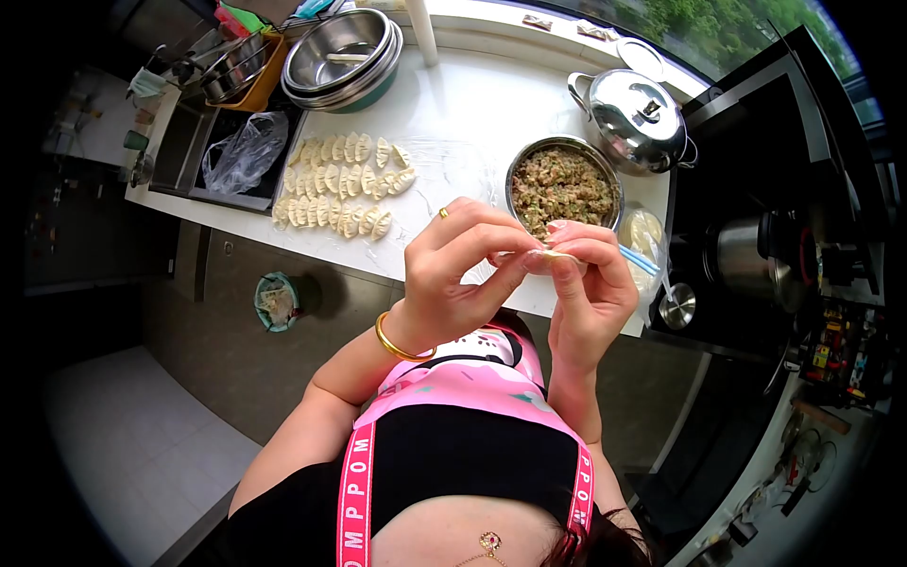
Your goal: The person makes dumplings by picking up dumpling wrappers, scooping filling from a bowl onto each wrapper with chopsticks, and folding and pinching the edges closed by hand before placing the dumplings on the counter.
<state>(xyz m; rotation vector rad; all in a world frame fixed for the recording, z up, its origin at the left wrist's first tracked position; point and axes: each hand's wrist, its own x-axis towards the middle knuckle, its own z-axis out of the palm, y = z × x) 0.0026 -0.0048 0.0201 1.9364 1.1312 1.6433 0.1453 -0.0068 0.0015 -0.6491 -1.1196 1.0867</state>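
Observation:
Both of my hands meet above the front edge of the counter, pinching a dumpling [550, 254] that their fingers mostly cover. My left hand [463, 269], with a gold bangle at the wrist, closes thumb and forefinger on one side of it. On the other side, the fingertips of my right hand [593, 288] press together. Just beyond them stands a steel bowl of minced filling [564, 184]. Blue chopsticks [640, 258] stick out to the right of my right hand. Farther left, folded dumplings [340, 180] lie in rows on plastic film.
A lidded steel pot [638, 118] stands at the back right. Next to the bowl is a plastic bag of round wrappers [642, 230]. Stacked basins [340, 61] and a sink holding a clear plastic bag [246, 151] are at left. A small bin [277, 300] stands on the floor.

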